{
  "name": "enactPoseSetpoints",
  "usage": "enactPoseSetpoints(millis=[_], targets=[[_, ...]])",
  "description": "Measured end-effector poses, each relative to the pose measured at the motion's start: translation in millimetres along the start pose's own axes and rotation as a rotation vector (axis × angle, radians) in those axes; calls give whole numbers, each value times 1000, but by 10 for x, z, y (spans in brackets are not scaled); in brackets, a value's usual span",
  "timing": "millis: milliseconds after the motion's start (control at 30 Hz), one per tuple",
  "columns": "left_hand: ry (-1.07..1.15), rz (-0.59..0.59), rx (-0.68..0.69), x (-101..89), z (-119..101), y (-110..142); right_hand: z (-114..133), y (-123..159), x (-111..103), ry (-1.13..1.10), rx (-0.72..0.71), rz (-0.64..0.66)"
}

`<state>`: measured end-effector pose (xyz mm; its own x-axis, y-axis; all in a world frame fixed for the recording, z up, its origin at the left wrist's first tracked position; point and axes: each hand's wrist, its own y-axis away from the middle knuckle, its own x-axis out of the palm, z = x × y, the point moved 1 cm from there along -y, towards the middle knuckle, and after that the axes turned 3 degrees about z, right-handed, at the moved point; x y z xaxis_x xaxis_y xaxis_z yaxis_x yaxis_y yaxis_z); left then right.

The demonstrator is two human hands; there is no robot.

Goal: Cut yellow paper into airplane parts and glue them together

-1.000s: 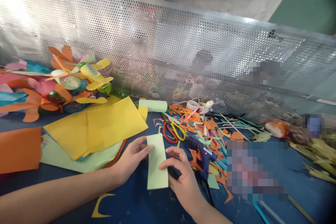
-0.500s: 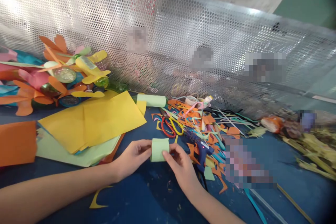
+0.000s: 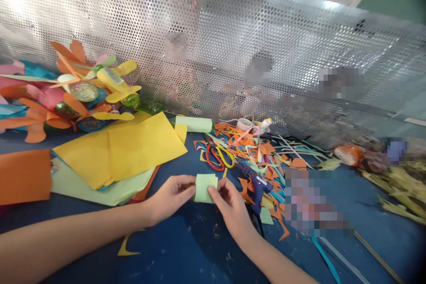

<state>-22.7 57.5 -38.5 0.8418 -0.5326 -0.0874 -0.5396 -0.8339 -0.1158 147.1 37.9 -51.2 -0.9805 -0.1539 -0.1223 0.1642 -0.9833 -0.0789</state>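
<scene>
A small piece of light green paper (image 3: 203, 189), folded or curled over on itself, is held above the blue table between both hands. My left hand (image 3: 175, 196) pinches its left edge. My right hand (image 3: 228, 202) grips the right side, with the thumb lying across the front. Behind the paper lie red-handled scissors (image 3: 213, 159) and yellow-handled scissors (image 3: 226, 155). To the right of my right hand is a blue glue gun (image 3: 259, 188) among paper scraps.
Yellow sheets (image 3: 126, 151) lie over light green sheets (image 3: 109, 191) on the left, beside orange paper (image 3: 25, 175). Paper flowers (image 3: 36, 117) and bottles pile up behind. Scraps (image 3: 246, 142) cover the right middle. A perforated metal panel (image 3: 213, 22) bounds the back; corn husks (image 3: 406, 186) lie far right.
The camera view has shifted slightly, so everything sits a little further right. The green paper's top edge looks slightly more open and turned; both hands keep hold of it.
</scene>
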Motion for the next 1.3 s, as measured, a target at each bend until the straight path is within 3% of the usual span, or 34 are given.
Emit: enactPoseSetpoints(millis=[700,800,933,1067,1300], targets=[[-20,-11,1,1,8,12,-17,-10,-2,26,-10,-19],[60,-26,-26,-6,42,-10,-7,-8,5,14,-4,-18],[321,-158,-109,-14,88,-59,28,25,16,48,-70,31],[536,-259,-102,-20,95,-80,37,59,23,150,-144,127],[572,-272,-99,-36,99,-76,7,52,27,140,-103,125]])
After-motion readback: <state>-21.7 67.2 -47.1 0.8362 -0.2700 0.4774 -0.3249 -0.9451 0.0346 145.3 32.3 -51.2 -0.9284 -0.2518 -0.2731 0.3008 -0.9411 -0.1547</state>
